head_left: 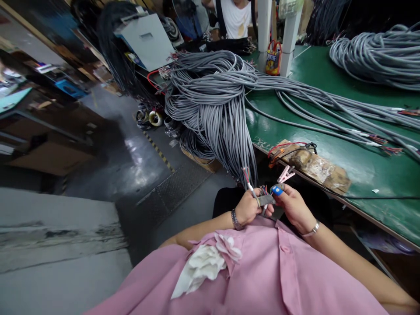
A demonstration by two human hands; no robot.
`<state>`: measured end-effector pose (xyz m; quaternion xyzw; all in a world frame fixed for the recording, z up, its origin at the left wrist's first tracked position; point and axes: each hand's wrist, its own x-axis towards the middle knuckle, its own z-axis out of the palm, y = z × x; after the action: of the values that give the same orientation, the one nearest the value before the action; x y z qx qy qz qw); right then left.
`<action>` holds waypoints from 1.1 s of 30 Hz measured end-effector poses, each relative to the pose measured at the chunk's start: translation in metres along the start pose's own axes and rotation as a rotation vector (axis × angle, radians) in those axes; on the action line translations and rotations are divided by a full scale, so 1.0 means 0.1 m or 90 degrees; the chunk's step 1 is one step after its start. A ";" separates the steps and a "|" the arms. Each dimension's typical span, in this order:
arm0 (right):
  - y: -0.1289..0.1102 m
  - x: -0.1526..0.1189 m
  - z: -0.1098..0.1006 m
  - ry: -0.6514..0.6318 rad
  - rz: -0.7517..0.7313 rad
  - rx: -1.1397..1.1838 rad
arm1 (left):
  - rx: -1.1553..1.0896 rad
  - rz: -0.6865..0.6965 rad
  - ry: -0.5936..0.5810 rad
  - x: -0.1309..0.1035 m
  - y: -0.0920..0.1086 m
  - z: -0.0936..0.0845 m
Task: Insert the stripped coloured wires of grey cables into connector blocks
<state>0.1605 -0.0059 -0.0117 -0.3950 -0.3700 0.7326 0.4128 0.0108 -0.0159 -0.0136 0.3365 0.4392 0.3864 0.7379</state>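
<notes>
My left hand [246, 207] is closed round the end of a grey cable [253, 192] in front of my body, and a grey wrap covers one of its digits. Thin coloured wires [264, 190] fan out from the cable end between my hands. Close beside it, my right hand [294, 207] is pinched at those wires; a blue wrap is on its thumb. What exactly its fingertips grip is too small to make out. A pale pink clip [285, 174] shows just beyond the right fingers.
A large bundle of grey cables [213, 87] hangs over the corner of the green table [315, 72]. A taped wooden block [318, 168] lies along the table edge. At right sits a cable coil [377, 57]. A person in a white shirt [236, 19] is across the table.
</notes>
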 end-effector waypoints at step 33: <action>-0.03 -0.01 -0.05 0.017 -0.069 -0.107 | 0.006 -0.003 -0.013 0.04 -0.03 -0.02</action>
<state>0.1665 -0.0045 -0.0106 -0.4172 -0.4456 0.6703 0.4220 0.0109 -0.0134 -0.0184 0.3425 0.4343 0.3790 0.7419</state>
